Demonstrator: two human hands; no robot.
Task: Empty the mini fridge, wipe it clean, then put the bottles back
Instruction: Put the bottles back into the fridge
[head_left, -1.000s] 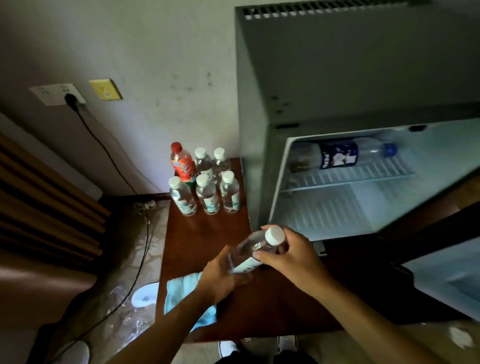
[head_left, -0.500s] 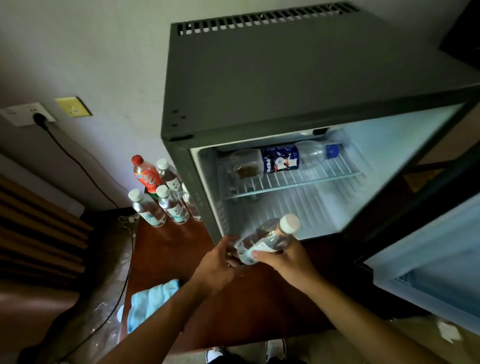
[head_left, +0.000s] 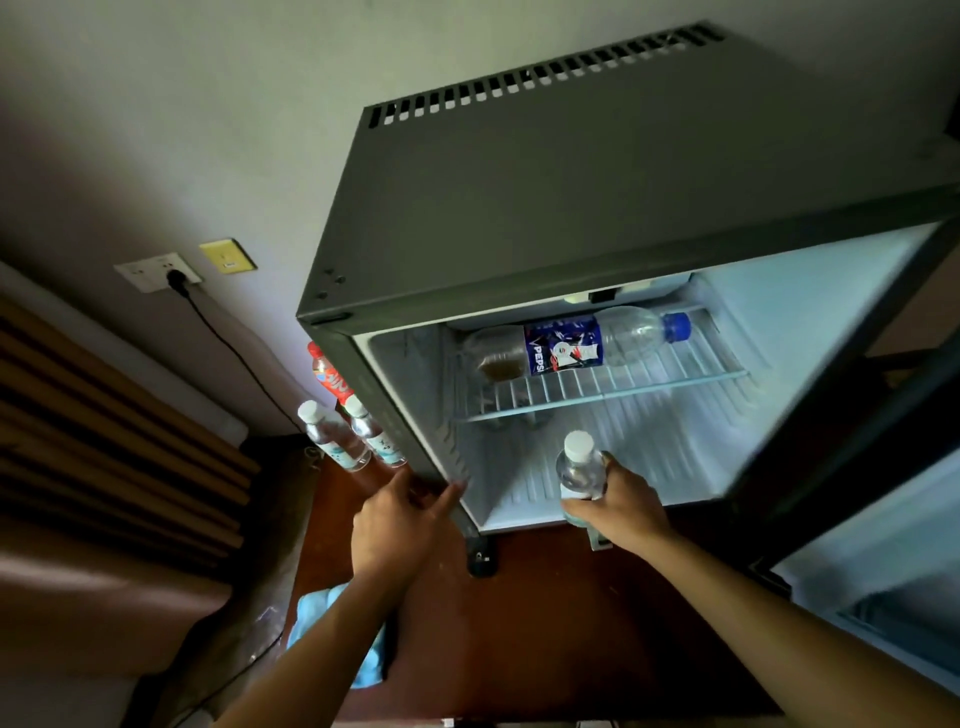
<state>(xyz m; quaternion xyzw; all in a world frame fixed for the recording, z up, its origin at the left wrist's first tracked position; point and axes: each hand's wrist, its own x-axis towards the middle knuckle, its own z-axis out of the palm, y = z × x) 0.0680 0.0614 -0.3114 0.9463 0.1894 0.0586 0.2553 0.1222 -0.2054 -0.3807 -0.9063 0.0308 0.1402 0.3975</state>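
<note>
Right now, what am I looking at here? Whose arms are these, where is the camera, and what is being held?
There is no machine: these are a person's two bare arms, filmed by one wide-angle camera worn on the head, looking forward and down. The right hand grips a small water bottle with a white cap at the open mini fridge. The left hand holds nothing, its fingers reaching toward the fridge's front edge. On the wire shelf inside lies a Pepsi bottle. The fridge stands on a brown table. Beside it stand more water bottles and a red bottle; a blue cloth lies near the table's edge.
</note>
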